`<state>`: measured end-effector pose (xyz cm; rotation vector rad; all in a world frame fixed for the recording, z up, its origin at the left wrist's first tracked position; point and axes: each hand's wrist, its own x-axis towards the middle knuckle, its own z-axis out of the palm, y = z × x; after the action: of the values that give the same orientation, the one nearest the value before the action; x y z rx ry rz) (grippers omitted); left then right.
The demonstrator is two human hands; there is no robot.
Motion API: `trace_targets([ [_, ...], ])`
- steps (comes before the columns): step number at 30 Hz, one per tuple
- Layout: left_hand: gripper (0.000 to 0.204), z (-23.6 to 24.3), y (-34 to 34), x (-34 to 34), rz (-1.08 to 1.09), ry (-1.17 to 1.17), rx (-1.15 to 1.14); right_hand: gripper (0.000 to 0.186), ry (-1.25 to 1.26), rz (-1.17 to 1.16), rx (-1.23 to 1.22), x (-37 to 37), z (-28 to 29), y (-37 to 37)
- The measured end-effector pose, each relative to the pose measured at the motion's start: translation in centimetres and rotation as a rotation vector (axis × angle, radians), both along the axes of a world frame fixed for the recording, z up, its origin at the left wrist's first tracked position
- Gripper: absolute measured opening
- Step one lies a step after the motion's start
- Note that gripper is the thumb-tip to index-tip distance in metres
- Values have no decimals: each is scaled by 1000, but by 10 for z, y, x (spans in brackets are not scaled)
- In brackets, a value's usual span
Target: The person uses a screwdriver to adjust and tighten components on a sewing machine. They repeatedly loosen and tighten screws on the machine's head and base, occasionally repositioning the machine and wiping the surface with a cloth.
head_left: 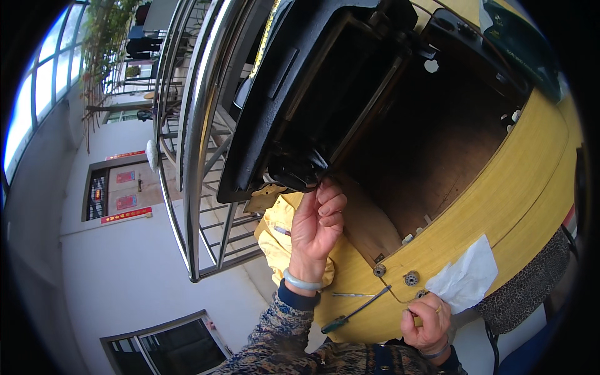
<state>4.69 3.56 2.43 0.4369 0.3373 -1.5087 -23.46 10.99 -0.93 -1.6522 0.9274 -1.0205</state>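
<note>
– Blue-and-tan patterned sleeve with a navy cuff (269, 331) is down front, leading up to the bare left hand (317, 226), pale green bangle (301, 281) and all. That hand's at the black metal machine head (269, 125), which is tipped up on its side by the yellow wooden tabletop (512, 194).

– ok so which way does the machine lie from the grip?

– Straight beyond it. Left fingertips are touching the near end of its underside, at a small dark metal mechanism (292, 172). The head's long axis slants away up and to the right, so the fingers are only at one end of it.

– Pinching a part, or what?

– Fingers are curled in narrow, tips close together. Honestly can't tell if there's anything between them, the mechanism's too dark.

– And the bare right hand (428, 322)?

– Way further from the mechanism, left one's much nearer. It's loosely curled at the near edge of the tabletop, just beside a crumpled white sheet (465, 275) and a perforated round metal bobbin (410, 277). Can't tell if it's holding something either.

– That green-handled screwdriver with the long thin shaft (359, 309), whose side is it on?

– Right hand's, imo. It's lying flat, handle toward the person, tip pointing away and rightward, near the right fingers but apart from the left ones.
</note>
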Motion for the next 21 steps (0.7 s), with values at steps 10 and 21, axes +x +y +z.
trace_targets([
  [10,34,19,1,0,37,1,120,21,-11,10,23,1,-2,1],
  [21,34,32,-4,-4,85,-128,157,21,-20,2,30,1,-3,0],
])
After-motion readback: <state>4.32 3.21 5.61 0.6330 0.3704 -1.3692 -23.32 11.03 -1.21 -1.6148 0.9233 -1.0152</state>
